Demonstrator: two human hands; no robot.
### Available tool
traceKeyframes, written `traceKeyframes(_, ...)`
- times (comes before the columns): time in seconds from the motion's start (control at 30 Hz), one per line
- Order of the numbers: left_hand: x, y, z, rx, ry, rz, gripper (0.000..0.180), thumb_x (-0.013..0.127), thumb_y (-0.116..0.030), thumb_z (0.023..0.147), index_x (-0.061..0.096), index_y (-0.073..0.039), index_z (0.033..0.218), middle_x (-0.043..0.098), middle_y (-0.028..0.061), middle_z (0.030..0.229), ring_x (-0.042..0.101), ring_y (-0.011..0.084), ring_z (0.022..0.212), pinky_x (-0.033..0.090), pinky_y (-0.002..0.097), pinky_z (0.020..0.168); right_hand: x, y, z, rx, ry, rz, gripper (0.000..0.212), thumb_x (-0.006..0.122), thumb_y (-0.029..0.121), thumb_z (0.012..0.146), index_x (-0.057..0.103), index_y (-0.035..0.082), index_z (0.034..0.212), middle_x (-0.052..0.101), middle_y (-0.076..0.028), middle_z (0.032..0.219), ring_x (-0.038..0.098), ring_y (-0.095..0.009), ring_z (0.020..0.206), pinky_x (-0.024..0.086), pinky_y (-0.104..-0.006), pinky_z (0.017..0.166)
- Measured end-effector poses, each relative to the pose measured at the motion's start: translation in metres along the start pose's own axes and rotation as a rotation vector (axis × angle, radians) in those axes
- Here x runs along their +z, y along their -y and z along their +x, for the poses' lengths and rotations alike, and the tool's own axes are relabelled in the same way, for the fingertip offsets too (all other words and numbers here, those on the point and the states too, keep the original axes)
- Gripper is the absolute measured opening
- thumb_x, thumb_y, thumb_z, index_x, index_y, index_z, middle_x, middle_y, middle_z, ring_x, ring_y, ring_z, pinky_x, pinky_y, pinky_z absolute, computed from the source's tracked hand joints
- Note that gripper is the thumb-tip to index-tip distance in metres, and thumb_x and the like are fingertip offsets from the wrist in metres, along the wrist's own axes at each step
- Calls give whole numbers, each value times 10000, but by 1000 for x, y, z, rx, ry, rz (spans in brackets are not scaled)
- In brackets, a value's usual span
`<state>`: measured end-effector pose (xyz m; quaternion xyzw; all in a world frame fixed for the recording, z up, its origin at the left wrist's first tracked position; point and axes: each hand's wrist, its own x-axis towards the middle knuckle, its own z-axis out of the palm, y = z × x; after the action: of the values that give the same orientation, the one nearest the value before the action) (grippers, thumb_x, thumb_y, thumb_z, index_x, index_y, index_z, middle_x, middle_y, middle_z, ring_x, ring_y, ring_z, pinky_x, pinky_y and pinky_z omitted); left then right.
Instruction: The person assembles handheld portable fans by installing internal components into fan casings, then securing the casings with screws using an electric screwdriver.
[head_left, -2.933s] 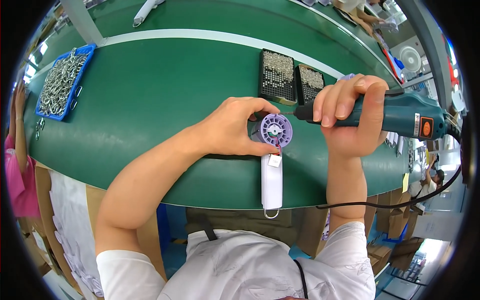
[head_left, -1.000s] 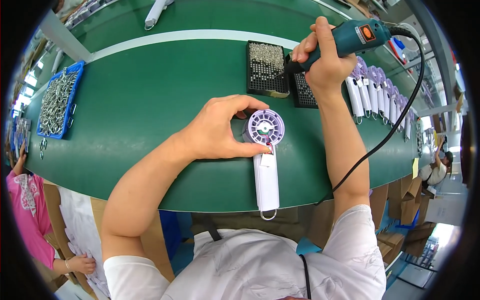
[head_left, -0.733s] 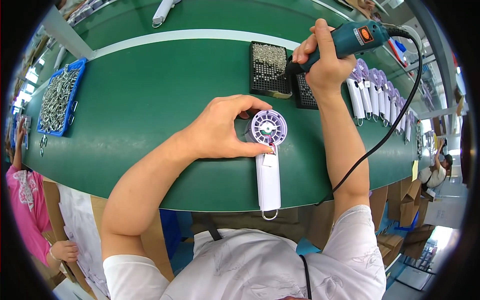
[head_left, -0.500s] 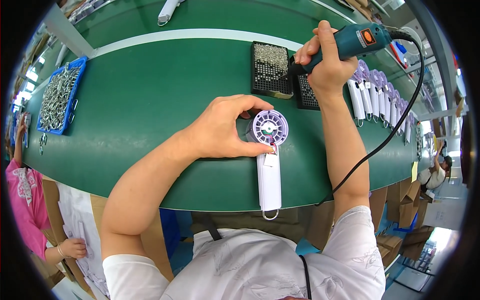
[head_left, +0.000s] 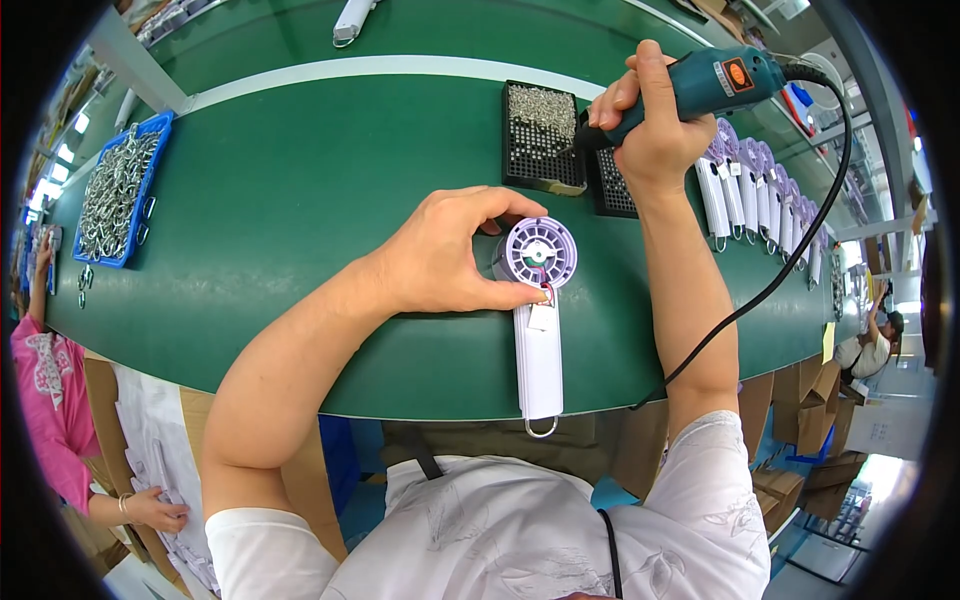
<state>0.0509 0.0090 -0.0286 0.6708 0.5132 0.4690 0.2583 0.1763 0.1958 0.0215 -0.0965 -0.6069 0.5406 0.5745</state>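
Note:
A handheld fan (head_left: 540, 360) with a purple round head and a white handle lies near the table's front edge, its wire loop over the edge. My left hand (head_left: 450, 255) grips the fan's head between thumb and fingers; the thumb presses by the small wires at the neck. My right hand (head_left: 660, 130) is wrapped round a teal electric screwdriver (head_left: 715, 85). Its dark nose points left and down over a black screw tray (head_left: 545, 180) heaped with small screws. Whether the bit touches a screw is too small to tell.
A second black tray (head_left: 612, 185) is partly behind my right hand. Several finished-looking fans (head_left: 735, 190) stand in a row at right. A blue bin (head_left: 130, 250) of metal clips is at far left. The black cord (head_left: 790, 260) arcs by my right forearm. A co-worker's hand (head_left: 155, 510) is at lower left.
Both my hands, the fan and the screwdriver stay almost still. At the far side, a white handle has slid slightly right. The co-worker's hand at lower left has shifted a little.

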Motion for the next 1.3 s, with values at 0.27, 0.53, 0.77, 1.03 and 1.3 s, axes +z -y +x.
traceKeyframes(0.27,0,-1,1,-3,-1,0,659,956,-265,656,693,0,1200,747,116,1077,720,226,943,566,337,874,2,-2,2,-5,-2,-35,197,686,120,983,620,-12,852,566,-67,612,551,-177,452,482,-354,452)
traceKeyframes(0.53,0,-2,1,-8,10,6,659,955,-262,659,691,10,1198,748,112,1062,716,211,936,563,325,872,1,-6,8,-7,13,-103,177,694,101,972,613,-17,869,569,-68,620,555,-175,459,489,-356,460)
traceKeyframes(0.77,-6,-3,3,-3,-53,74,639,959,-267,640,705,19,1152,748,105,1060,712,191,931,563,312,839,-2,23,6,-1,-29,58,161,672,129,983,621,-6,911,542,-60,618,533,-187,459,465,-372,467)
traceKeyframes(1.03,-20,2,1,-80,-109,88,635,947,-314,640,700,15,1125,750,120,1026,724,225,946,569,331,822,6,68,-6,151,252,292,276,507,244,1062,670,42,966,484,-17,615,451,-149,444,402,-329,448)
traceKeyframes(1.3,-20,-2,2,-147,-83,58,597,930,-229,651,700,21,1142,740,100,1059,688,175,949,542,310,878,20,72,-17,218,275,203,254,520,215,1057,637,12,959,487,-33,588,454,-147,396,410,-316,401)
